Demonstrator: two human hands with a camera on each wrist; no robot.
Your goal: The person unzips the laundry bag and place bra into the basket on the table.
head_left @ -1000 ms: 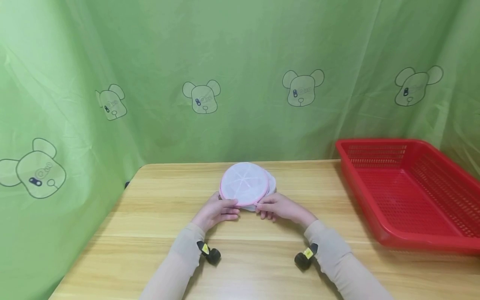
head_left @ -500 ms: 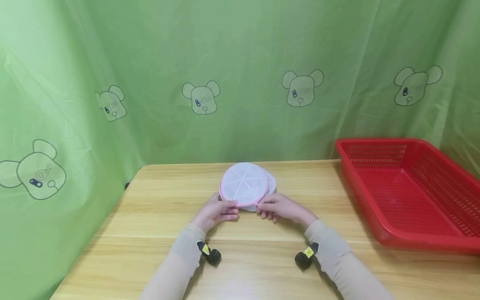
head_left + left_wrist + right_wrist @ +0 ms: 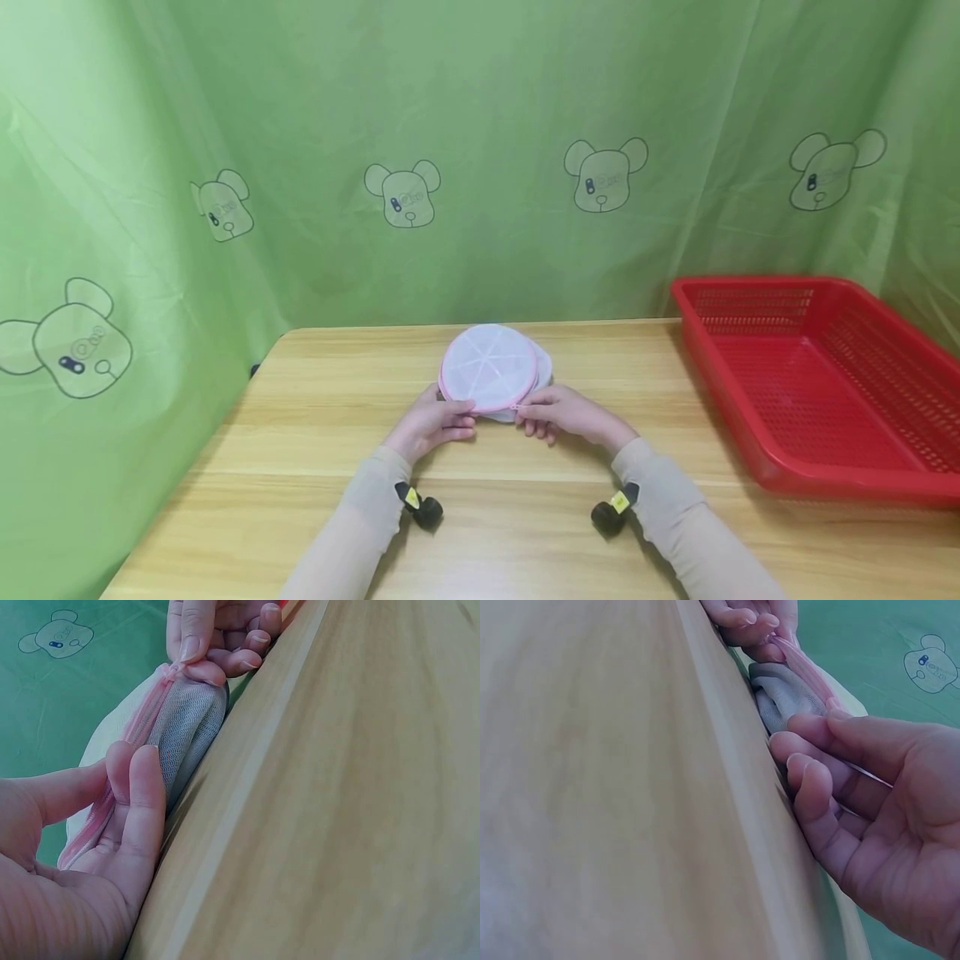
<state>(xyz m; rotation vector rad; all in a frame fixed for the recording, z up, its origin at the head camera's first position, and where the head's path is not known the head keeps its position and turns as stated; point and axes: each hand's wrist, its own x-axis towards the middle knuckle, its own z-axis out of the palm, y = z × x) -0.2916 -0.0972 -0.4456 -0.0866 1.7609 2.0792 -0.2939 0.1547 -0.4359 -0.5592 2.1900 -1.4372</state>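
A round white mesh bag (image 3: 489, 367) with a pink zipper rim lies near the table's far edge. My left hand (image 3: 431, 423) pinches its front left rim between thumb and fingers. At the front right, my right hand (image 3: 570, 414) pinches the zipper's pull end with thumb and forefinger, the other fingers curled below. In the left wrist view the pink zipper (image 3: 150, 705) runs between both hands, with grey mesh (image 3: 187, 724) bulging beneath it. The right wrist view shows the grey mesh (image 3: 784, 694) beside the right fingertips.
A red perforated basket (image 3: 821, 400) stands at the right of the wooden table (image 3: 495, 517). Green curtains (image 3: 487, 250) with bear-head prints hang behind and to the left. A small black camera is strapped at each wrist.
My right hand has shifted very slightly to the right along the front rim with the zipper pull. The left hand and the bag look almost unmoved.
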